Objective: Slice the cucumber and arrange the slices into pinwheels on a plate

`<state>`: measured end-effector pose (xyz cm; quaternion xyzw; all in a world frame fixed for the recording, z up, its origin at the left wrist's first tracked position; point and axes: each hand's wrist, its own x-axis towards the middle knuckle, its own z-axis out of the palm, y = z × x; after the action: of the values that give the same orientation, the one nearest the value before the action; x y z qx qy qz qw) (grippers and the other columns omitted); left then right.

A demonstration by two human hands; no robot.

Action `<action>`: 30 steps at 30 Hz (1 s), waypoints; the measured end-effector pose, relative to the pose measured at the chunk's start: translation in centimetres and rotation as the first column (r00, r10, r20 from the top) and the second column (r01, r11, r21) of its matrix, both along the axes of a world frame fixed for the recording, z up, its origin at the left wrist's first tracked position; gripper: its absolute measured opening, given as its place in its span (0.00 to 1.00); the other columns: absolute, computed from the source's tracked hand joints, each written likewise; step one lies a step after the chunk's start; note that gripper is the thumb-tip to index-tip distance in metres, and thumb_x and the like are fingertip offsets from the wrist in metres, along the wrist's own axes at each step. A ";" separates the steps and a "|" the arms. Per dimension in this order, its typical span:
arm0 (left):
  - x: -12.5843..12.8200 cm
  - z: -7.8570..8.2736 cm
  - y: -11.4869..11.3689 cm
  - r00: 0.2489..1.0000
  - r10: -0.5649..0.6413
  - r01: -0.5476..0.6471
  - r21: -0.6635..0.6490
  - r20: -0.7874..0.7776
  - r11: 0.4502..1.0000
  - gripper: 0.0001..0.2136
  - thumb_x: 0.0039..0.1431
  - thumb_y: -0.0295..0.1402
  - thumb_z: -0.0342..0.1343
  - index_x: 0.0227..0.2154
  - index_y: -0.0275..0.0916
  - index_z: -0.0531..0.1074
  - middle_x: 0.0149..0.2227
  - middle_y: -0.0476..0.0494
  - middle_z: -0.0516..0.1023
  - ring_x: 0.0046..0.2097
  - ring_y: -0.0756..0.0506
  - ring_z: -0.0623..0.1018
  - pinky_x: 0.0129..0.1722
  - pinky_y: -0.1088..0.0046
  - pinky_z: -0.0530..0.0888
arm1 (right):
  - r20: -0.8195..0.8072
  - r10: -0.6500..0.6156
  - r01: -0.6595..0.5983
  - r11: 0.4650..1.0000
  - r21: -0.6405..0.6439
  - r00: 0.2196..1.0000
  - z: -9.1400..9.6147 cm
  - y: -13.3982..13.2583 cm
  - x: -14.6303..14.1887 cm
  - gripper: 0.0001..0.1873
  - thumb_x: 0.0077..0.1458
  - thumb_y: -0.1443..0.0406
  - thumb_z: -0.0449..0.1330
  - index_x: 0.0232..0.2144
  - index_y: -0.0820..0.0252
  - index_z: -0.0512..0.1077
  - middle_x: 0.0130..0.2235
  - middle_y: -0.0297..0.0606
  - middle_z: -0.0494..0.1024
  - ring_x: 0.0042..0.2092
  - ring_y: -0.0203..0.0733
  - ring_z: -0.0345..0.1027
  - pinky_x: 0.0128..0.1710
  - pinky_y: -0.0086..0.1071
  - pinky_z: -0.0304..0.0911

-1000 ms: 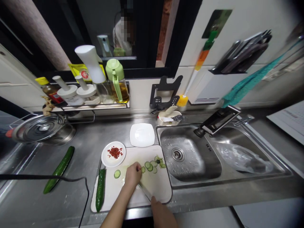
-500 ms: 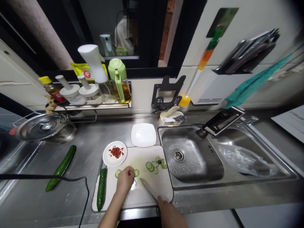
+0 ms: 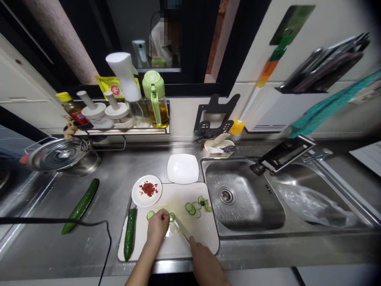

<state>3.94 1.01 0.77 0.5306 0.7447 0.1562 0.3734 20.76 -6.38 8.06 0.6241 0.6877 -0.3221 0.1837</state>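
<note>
My left hand [image 3: 158, 225] is closed, its fingers bunched at the edge of a cucumber slice [image 3: 172, 217] on the white cutting board [image 3: 166, 252]. A knife [image 3: 182, 232] is gripped by my right hand [image 3: 204, 256], blade pointing up and left. Its tip lies at that slice, close to my left fingers. Another slice [image 3: 150, 215] shows just left of my left hand, partly covered by it. Several thin slices [image 3: 196, 207] are spread on the board's right side. A whole cucumber [image 3: 130, 234] lies along the left edge of the board.
Chopped red pieces [image 3: 148, 188] sit on a round white plate [image 3: 135, 196] overlapping the board's upper left corner. Behind the board is a white square dish [image 3: 182, 169]. The sink [image 3: 247, 230] adjoins on the right. A second cucumber [image 3: 80, 206] and a black cable [image 3: 108, 234] are at left.
The knife in my right hand has moved left and up, its tip now at the slice beside my left fingers. My left hand keeps nearly the same place. The view has shifted slightly.
</note>
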 end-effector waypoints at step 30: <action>0.0 -0.5 0.3 1.000 0.017 -0.017 -0.050 -0.009 0.999 0.08 0.50 0.29 0.51 0.24 0.39 0.74 0.24 0.49 0.77 0.29 0.50 0.75 0.32 0.77 0.65 | -0.075 -0.019 0.021 0.999 0.031 0.997 -1.3 -0.3 -0.6 0.33 0.50 0.82 0.40 0.58 0.68 0.60 0.44 0.52 0.76 0.46 0.47 0.70 0.45 0.34 0.62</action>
<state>3.91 1.32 0.28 0.5154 0.7545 0.1387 0.3819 20.14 -6.68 6.78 0.6212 0.6929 -0.3362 0.1448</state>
